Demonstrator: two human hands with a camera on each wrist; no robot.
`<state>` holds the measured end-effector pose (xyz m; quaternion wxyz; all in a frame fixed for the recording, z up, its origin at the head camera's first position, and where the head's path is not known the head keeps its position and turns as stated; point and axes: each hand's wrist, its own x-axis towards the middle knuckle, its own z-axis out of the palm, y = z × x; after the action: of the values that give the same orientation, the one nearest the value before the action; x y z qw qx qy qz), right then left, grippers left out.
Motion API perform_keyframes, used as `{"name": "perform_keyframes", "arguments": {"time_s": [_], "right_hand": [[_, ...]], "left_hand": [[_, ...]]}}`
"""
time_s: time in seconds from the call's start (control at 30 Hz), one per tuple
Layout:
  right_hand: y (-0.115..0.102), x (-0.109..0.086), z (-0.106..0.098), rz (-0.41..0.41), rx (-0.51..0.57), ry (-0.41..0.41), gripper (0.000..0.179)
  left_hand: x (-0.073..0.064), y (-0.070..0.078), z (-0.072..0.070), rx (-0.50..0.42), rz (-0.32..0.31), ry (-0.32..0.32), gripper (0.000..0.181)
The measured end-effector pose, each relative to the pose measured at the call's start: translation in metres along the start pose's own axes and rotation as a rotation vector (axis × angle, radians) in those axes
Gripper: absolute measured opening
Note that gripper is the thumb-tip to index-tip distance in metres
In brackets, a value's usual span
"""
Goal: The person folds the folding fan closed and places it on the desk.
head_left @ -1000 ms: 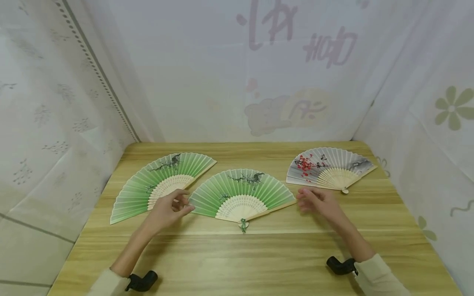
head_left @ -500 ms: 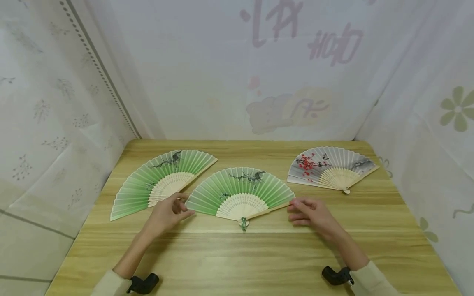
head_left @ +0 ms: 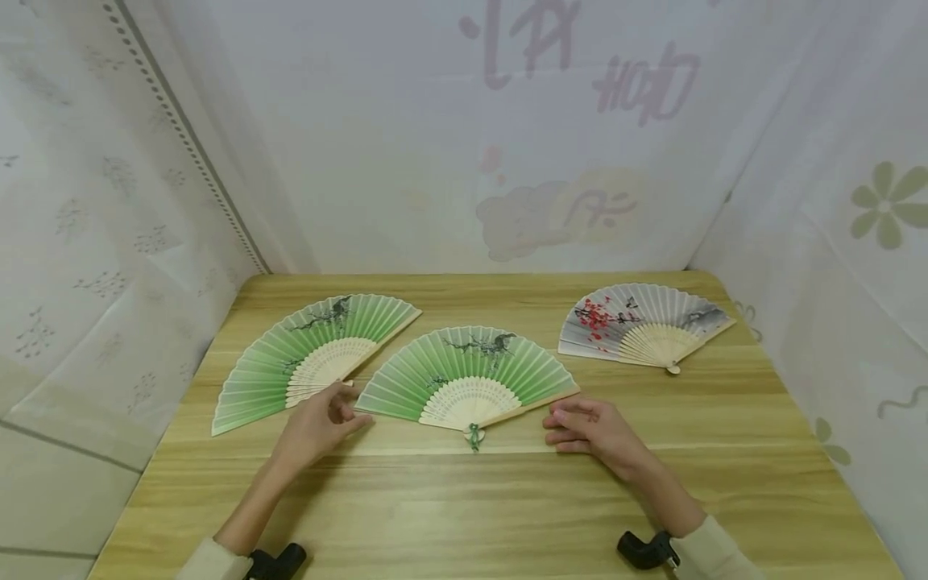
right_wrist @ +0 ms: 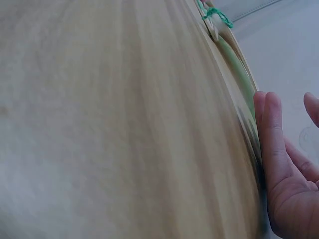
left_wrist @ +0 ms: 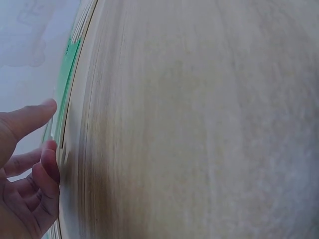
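Note:
An open green folding fan [head_left: 406, 374] with a dark branch print lies in the middle of the table, a green cord [head_left: 474, 437] tied at its pivot. By its left corner is my left hand [head_left: 319, 427], fingers loosely bent and thumb apart; the left wrist view shows a gap between thumb and fingers beside the fan's edge [left_wrist: 65, 84]. Below the right end stick is my right hand [head_left: 602, 439], fingers fairly straight, gripping nothing. Whether either hand touches the fan is hard to tell. A second green fan [head_left: 268, 379] is spread beyond my left hand, which hides its pivot end.
A grey folding fan [head_left: 652, 322] with red blossoms lies spread at the back right of the wooden table [head_left: 449, 515]. White patterned cloth [head_left: 391, 161] hangs behind the table and along both sides. Black curved pieces [head_left: 645, 550] sit at both wrists.
My right hand has moved left and toward me, from beyond the middle fan's right tip to below its end stick. My left hand has barely shifted. The fans stay spread.

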<state>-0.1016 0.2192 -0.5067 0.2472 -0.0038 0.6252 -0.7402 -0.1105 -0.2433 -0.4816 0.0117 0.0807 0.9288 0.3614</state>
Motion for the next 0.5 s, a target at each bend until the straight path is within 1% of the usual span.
{"name": "perform_keyframes", "arguments": {"time_s": [0.17,0.3,0.5], "right_hand": [[0.001,0.0,0.006,0.024,0.028,0.0,0.051],[0.003,-0.001,0.011,0.043,0.066,0.014,0.05],[0.006,-0.003,0.015,0.061,0.136,0.004,0.05]], "left_hand": [[-0.002,0.0,-0.001,-0.006,-0.033,-0.01,0.048],[-0.003,0.0,-0.001,-0.003,-0.041,-0.015,0.05],[-0.003,0.002,-0.001,-0.004,-0.054,-0.019,0.05]]}}
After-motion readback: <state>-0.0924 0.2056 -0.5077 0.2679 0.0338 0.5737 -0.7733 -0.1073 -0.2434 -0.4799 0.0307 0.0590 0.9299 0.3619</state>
